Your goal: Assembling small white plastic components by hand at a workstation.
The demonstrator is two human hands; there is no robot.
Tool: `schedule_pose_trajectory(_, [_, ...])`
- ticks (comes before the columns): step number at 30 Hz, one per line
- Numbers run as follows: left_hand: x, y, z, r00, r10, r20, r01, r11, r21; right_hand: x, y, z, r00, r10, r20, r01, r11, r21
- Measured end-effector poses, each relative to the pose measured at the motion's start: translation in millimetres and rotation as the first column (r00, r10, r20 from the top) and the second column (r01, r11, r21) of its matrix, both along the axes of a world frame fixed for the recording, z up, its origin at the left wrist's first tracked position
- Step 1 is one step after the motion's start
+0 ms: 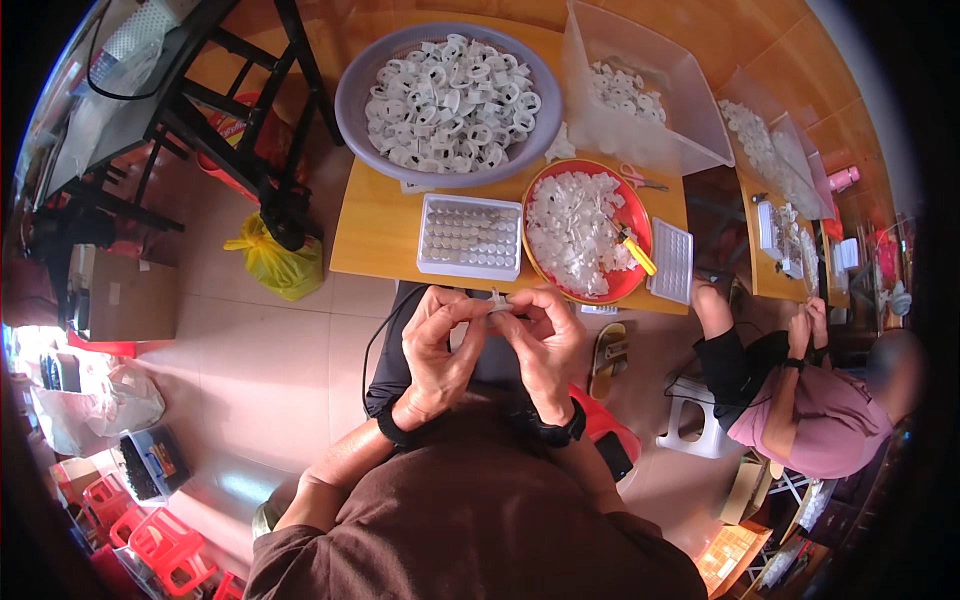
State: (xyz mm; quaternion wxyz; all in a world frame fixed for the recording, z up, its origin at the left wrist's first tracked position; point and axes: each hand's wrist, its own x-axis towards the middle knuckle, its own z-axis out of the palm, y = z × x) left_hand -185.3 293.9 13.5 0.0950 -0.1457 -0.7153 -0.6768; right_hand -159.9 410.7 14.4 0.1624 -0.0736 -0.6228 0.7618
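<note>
Over my lap, just off the table's near edge, my left hand and my right hand pinch a small whitish plastic part between thumbs and fingertips. The fingers hide much of it, so its exact kind is unclear. Straight ahead on the table lies a white tray with rows of round, clear-looking pieces. To its right, a red bowl is heaped with translucent white plastic parts. A yellow-handled tool rests on that heap.
Behind the tray, a lavender basket holds many white ring-shaped parts. A clear bin, scissors and a second tray are at the right. Another person works at a table there. A yellow bag is on the floor.
</note>
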Motion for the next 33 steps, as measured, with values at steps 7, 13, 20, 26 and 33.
schedule_pose_trajectory(7, [0, 0, -4, 0.866, -0.329, 0.377, 0.061, 0.818, 0.572, 3, -1, -3, 0.998, -0.053, -0.023, 0.052, 0.997, -0.053])
schedule_pose_trajectory(13, [-4, -1, -2, 0.785, -0.43, 0.446, 0.033, 0.748, 0.663, 1, -4, 7, 0.991, -0.117, -0.059, 0.13, 0.935, 0.329])
schedule_pose_trajectory(20, [-4, -1, -8, 0.926, -0.238, 0.293, 0.145, 0.941, 0.306, 1, -2, 15, 0.989, -0.103, -0.107, 0.144, 0.841, 0.522])
schedule_pose_trajectory(26, [-14, -9, 5, 0.991, -0.13, -0.013, 0.125, 0.971, -0.204, 2, -2, 14, 0.995, -0.081, -0.059, 0.1, 0.839, 0.535])
schedule_pose_trajectory(33, [-17, -13, 6, 0.977, -0.162, -0.138, 0.102, 0.926, -0.363, -1, -1, 24, 0.997, -0.067, -0.036, 0.075, 0.789, 0.61])
